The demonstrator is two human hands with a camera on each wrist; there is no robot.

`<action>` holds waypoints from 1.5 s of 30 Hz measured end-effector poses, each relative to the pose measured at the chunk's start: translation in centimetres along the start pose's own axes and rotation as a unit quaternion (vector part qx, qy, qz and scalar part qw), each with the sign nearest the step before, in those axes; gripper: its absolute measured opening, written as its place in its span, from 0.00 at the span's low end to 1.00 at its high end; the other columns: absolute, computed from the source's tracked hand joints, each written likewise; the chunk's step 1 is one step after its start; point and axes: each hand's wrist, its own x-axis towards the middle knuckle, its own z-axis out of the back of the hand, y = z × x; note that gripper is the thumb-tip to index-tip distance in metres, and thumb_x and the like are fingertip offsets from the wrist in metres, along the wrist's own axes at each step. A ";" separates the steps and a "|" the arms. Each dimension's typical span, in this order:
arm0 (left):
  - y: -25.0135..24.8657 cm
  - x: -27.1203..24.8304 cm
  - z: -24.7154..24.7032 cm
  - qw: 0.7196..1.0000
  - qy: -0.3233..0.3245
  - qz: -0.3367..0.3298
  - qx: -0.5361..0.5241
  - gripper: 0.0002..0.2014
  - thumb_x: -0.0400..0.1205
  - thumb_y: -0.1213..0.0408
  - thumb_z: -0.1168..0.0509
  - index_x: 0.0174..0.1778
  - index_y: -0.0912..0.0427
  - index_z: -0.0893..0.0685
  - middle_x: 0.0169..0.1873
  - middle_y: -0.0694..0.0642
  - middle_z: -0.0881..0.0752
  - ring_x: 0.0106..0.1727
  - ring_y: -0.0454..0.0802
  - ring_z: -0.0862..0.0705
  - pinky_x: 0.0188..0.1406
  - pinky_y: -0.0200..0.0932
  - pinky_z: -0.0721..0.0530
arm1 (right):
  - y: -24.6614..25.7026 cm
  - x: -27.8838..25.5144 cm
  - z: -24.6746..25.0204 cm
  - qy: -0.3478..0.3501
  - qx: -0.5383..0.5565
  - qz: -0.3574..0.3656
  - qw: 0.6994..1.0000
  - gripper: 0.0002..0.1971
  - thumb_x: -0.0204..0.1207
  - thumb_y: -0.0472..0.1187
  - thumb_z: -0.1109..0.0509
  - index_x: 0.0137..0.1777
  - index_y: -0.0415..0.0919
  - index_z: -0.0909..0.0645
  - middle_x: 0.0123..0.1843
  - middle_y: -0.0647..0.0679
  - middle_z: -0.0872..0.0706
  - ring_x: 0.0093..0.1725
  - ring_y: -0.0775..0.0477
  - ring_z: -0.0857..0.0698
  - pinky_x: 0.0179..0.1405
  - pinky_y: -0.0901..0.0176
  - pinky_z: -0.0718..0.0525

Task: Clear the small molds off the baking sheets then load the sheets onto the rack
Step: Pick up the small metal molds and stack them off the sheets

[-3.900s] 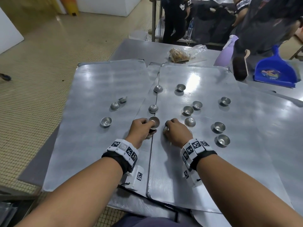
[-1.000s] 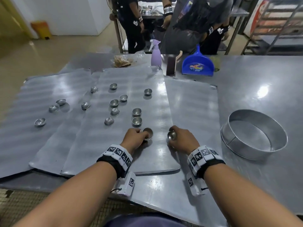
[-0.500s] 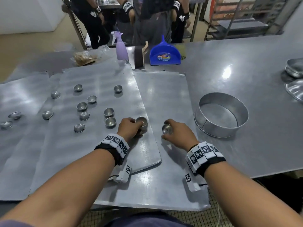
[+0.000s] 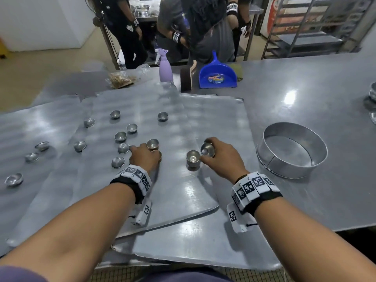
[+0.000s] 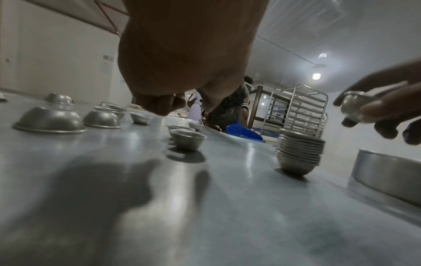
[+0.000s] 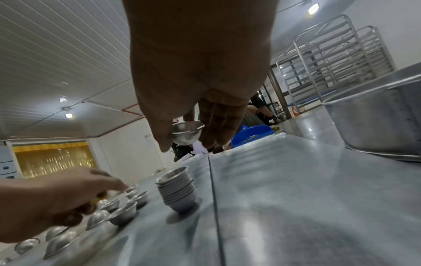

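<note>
Several small metal molds (image 4: pixel 120 136) lie loose on overlapping flat baking sheets (image 4: pixel 142 102). A stack of nested molds (image 4: pixel 192 159) (image 5: pixel 298 154) (image 6: pixel 178 190) stands on the top sheet between my hands. My right hand (image 4: pixel 218 157) hovers just right of the stack and pinches a single mold (image 4: pixel 207 150) (image 6: pixel 187 133) in its fingertips. My left hand (image 4: pixel 145 157) is low over the sheet among the loose molds, its fingers loosely bent beside one upright mold (image 4: pixel 153 143) (image 5: pixel 187 142). Nothing shows between its fingers in the left wrist view.
A round metal cake ring (image 4: pixel 293 153) sits on the steel table to the right. A blue dustpan (image 4: pixel 217 76), a brush (image 4: pixel 188 78), a purple spray bottle (image 4: pixel 165 68) and a bag line the far edge. People stand behind it; the tray rack (image 4: pixel 305 23) is back right.
My left hand has let go of the stack, which now stands alone, and moved left to the loose molds. My right hand still holds its mold, now beside the stack.
</note>
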 end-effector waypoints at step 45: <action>20.9 6.5 13.7 0.879 0.111 0.104 -0.453 0.09 0.86 0.75 0.39 0.56 0.68 0.14 0.45 0.66 0.10 0.32 0.50 0.07 0.29 0.43 0.12 | 21.5 6.2 -23.0 0.174 -0.149 0.030 0.973 0.16 0.77 0.44 0.34 0.65 0.47 0.22 0.62 0.40 0.18 0.60 0.34 0.18 0.49 0.52 0.25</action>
